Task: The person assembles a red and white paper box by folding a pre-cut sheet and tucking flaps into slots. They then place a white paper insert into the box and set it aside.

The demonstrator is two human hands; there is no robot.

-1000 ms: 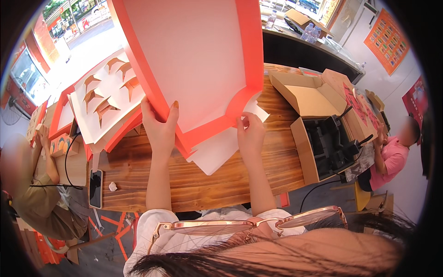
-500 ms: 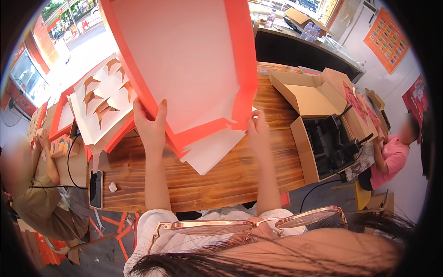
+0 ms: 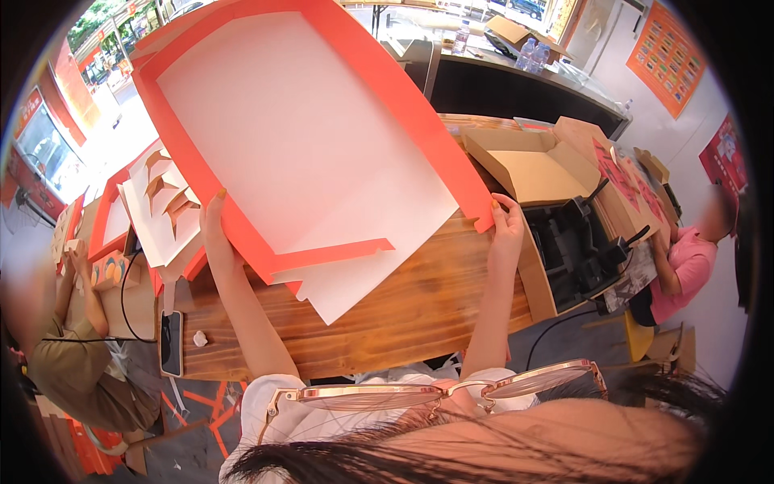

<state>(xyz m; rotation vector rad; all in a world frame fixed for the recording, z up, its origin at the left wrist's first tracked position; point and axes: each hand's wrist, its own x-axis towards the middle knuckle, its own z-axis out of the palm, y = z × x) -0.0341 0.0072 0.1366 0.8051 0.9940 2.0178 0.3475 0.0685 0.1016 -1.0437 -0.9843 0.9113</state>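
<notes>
Card tray [image 3: 306, 137] gripped between my left hand [image 3: 216, 235] and right hand [image 3: 507, 224], white inside, red-sided, near corner open

Red-edged box [image 3: 306, 153] cropped at top, left hand [image 3: 216, 234] partly hidden behind, co-workers' faces [image 3: 717, 208] blurred

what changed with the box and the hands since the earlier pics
The red-edged white box has swung left at its far end, and its near right corner has come open. The right hand moved right, pinching the side strip; the left hand moved left, still gripping the edge. The phone stayed put.
</notes>
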